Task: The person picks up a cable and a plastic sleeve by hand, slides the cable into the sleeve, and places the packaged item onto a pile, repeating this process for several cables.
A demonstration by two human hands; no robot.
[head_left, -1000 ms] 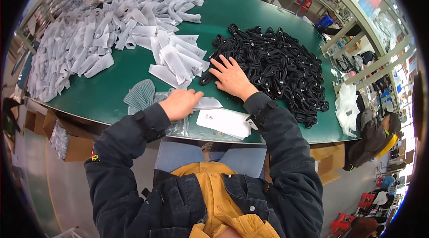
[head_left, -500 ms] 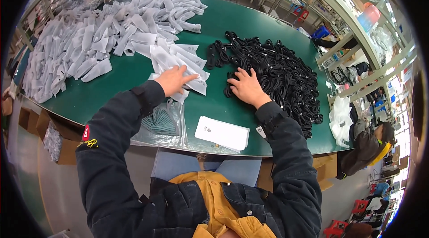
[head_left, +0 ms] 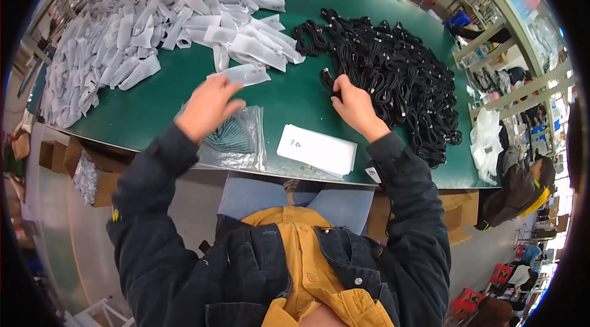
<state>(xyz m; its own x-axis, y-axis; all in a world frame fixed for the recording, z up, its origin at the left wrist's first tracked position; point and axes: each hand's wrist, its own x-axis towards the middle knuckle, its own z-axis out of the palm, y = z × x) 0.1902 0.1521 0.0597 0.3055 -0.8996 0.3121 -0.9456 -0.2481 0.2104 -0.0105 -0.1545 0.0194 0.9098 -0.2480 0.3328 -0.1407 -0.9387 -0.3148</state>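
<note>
My left hand [head_left: 208,107] holds a small clear plastic bag [head_left: 247,74] lifted just above the green table [head_left: 295,90]. My right hand [head_left: 354,107] grips a coiled black cable [head_left: 329,79] at the near edge of a big heap of black cables [head_left: 393,75]. A wide spread of clear plastic bags [head_left: 153,26] covers the table's left and far side. Between my hands, at the table's front edge, lie a stack of white cards [head_left: 317,150] and a clear packet with grey-green contents [head_left: 232,138].
Cardboard boxes [head_left: 92,170] stand under the table at left. To the right are shelving [head_left: 516,38], a white bag [head_left: 488,139] and a dark bag [head_left: 516,189] on the floor. Red stools [head_left: 501,278] stand at lower right.
My left hand picked one clear bag off the pile and drew it toward me. My right hand pulled a black cable out of the heap's edge.
</note>
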